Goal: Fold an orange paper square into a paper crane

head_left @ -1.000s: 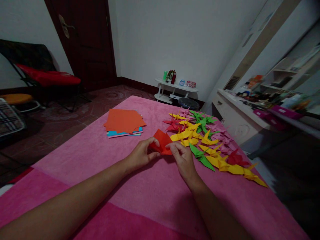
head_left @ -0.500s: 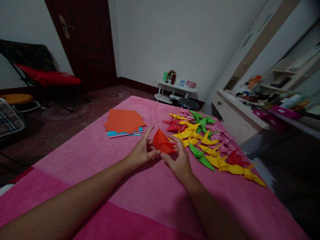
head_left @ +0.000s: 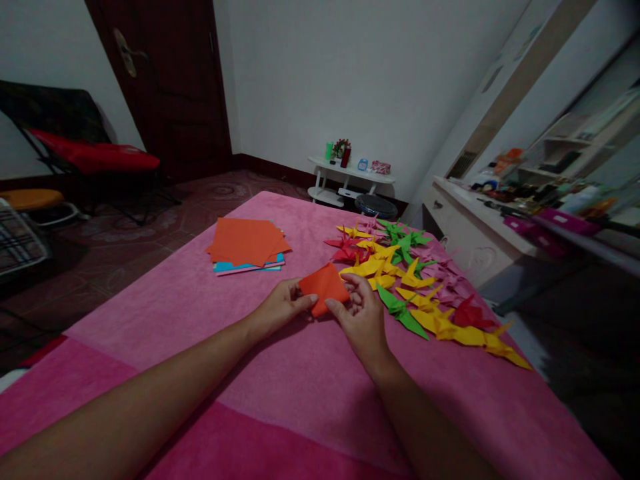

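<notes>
A folded orange origami paper (head_left: 325,288), now a flat, roughly square shape, is held between both hands over the pink cloth. My left hand (head_left: 286,303) pinches its left side, thumb on top and fingers curled behind. My right hand (head_left: 361,312) grips the right side in the same way, with its thumb on the lower part of the paper. To the right lie several folded paper cranes: yellow ones (head_left: 377,265), green ones (head_left: 401,311), a red one (head_left: 471,313) and pink ones (head_left: 453,283).
A stack of orange paper sheets (head_left: 247,241), with blue and pink ones beneath, lies at the far left of the pink-covered table (head_left: 165,313). Beyond stand a white shelf (head_left: 355,170) and a round stool (head_left: 376,205). A cluttered dresser (head_left: 480,220) is at the right.
The orange paper has gone from a partly raised, pointed shape to a flat square. My left fingers, spread before, have curled in around its edge.
</notes>
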Available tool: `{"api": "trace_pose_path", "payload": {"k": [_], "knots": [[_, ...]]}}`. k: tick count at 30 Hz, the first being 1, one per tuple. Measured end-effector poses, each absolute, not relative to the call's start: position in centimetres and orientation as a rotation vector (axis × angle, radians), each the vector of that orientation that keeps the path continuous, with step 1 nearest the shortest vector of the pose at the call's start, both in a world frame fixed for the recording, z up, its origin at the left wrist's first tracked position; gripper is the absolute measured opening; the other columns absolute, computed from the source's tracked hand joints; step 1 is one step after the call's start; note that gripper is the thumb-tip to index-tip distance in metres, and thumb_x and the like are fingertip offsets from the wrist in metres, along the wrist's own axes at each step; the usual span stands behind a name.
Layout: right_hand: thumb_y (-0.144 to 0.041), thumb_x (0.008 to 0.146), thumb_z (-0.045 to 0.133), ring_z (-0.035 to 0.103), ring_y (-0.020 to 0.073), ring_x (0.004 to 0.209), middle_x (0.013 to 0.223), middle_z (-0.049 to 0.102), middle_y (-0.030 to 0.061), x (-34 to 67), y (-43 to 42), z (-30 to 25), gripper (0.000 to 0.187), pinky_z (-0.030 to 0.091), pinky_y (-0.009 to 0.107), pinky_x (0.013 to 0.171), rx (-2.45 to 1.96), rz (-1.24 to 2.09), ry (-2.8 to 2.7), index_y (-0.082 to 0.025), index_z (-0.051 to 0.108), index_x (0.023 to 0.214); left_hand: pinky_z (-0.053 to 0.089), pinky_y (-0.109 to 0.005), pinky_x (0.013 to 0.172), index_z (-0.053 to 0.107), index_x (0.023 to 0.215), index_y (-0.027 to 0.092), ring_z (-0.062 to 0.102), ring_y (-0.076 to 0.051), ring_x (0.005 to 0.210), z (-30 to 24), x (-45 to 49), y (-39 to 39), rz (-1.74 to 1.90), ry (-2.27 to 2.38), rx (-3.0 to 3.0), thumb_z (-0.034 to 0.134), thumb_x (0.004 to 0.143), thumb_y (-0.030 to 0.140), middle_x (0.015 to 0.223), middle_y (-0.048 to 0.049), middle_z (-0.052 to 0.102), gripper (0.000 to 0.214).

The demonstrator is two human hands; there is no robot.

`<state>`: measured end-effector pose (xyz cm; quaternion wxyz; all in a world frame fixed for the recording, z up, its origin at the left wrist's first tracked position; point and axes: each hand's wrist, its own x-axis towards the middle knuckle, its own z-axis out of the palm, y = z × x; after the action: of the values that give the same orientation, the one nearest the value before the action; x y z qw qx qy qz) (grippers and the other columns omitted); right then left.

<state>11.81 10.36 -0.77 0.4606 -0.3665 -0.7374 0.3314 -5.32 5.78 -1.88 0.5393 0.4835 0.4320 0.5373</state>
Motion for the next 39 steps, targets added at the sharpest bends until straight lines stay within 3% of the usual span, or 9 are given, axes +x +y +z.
{"api": "trace_pose_path", "payload": {"k": [4, 6, 10, 13, 16, 21, 25, 39], "knots": [[-0.027, 0.073, 0.071, 0.06, 0.0211, 0.096, 0.117, 0.057, 0.0086, 11.8, 10.4, -0.5, 0.037, 0.052, 0.027, 0.064, -0.837, 0.674, -1.815, -0.024, 0.06, 0.108, 0.047, -0.022, 0.055, 0.062, 0.09, 0.01, 0.06, -0.013, 0.057, -1.8, -5.4, 5.8, 1.314, 0.968, 1.016, 0.069, 0.075, 0.047, 0.073, -0.0065, 0.067, 0.04], [-0.025, 0.071, 0.072, 0.06, 0.0215, 0.099, 0.122, 0.055, 0.009, 11.7, 10.5, -0.7, 0.042, 0.052, 0.026, 0.063, -0.838, 0.746, -1.775, -0.024, 0.058, 0.111, 0.046, -0.021, 0.052, 0.062, 0.091, 0.01, 0.061, -0.014, 0.058, -1.7, -5.3, 5.8, 1.3, 0.946, 1.036, 0.064, 0.078, 0.049, 0.07, -0.0067, 0.067, 0.041], [-0.023, 0.07, 0.072, 0.065, 0.0192, 0.085, 0.103, 0.066, 0.0066, 11.2, 10.6, -1.3, 0.051, 0.054, 0.029, 0.067, -0.84, 1.163, -1.6, -0.023, 0.05, 0.116, 0.041, -0.018, 0.048, 0.064, 0.088, 0.008, 0.056, -0.01, 0.051, -1.7, -5.0, 5.6, 1.289, 0.998, 1.133, 0.061, 0.081, 0.048, 0.063, -0.0046, 0.065, 0.041], [-0.022, 0.07, 0.071, 0.068, 0.0177, 0.076, 0.086, 0.07, 0.004, 11.0, 10.5, -1.3, 0.038, 0.054, 0.03, 0.07, -0.835, 1.361, -1.499, -0.02, 0.053, 0.104, 0.046, -0.02, 0.056, 0.065, 0.099, 0.01, 0.061, -0.012, 0.062, -1.8, -4.8, 5.6, 1.29, 1.007, 1.18, 0.074, 0.073, 0.038, 0.081, -0.0058, 0.07, 0.039], [-0.022, 0.068, 0.073, 0.068, 0.0174, 0.075, 0.086, 0.071, 0.0042, 11.0, 10.5, -1.0, 0.03, 0.054, 0.029, 0.071, -0.863, 1.361, -1.455, -0.019, 0.058, 0.094, 0.051, -0.024, 0.067, 0.064, 0.109, 0.013, 0.066, -0.016, 0.076, -1.9, -4.8, 5.7, 1.29, 1.002, 1.169, 0.081, 0.063, 0.027, 0.1, -0.0077, 0.071, 0.051], [-0.031, 0.073, 0.07, 0.061, 0.0137, 0.064, 0.073, 0.066, 0.0, 11.4, 10.8, -1.3, 0.016, 0.049, 0.025, 0.062, -0.829, 1.357, -1.459, -0.018, 0.061, 0.08, 0.049, -0.022, 0.058, 0.068, 0.094, 0.01, 0.063, -0.011, 0.06, -2.1, -4.9, 5.9, 1.286, 1.015, 1.099, 0.08, 0.063, 0.027, 0.083, -0.0058, 0.072, 0.037], [-0.032, 0.076, 0.068, 0.048, 0.0093, 0.054, 0.062, 0.055, -0.0036, 11.7, 11.3, -1.7, 0.02, 0.039, 0.021, 0.053, -0.833, 1.311, -1.398, -0.017, 0.059, 0.067, 0.047, -0.02, 0.055, 0.067, 0.081, 0.01, 0.061, -0.01, 0.054, -1.9, -5.3, 6.1, 1.381, 1.08, 0.968, 0.083, 0.058, 0.027, 0.069, -0.0034, 0.07, 0.032], [-0.04, 0.066, 0.075, 0.046, 0.0076, 0.048, 0.06, 0.057, -0.0029, 12.1, 12.2, -2.1, 0.029, 0.036, 0.019, 0.046, -0.905, 1.561, -1.182, -0.015, 0.063, 0.076, 0.052, -0.023, 0.052, 0.057, 0.091, 0.014, 0.064, -0.014, 0.059, -1.7, -5.4, 6.0, 1.58, 1.133, 1.162, 0.078, 0.066, 0.022, 0.073, -0.0016, 0.068, 0.034]]}}
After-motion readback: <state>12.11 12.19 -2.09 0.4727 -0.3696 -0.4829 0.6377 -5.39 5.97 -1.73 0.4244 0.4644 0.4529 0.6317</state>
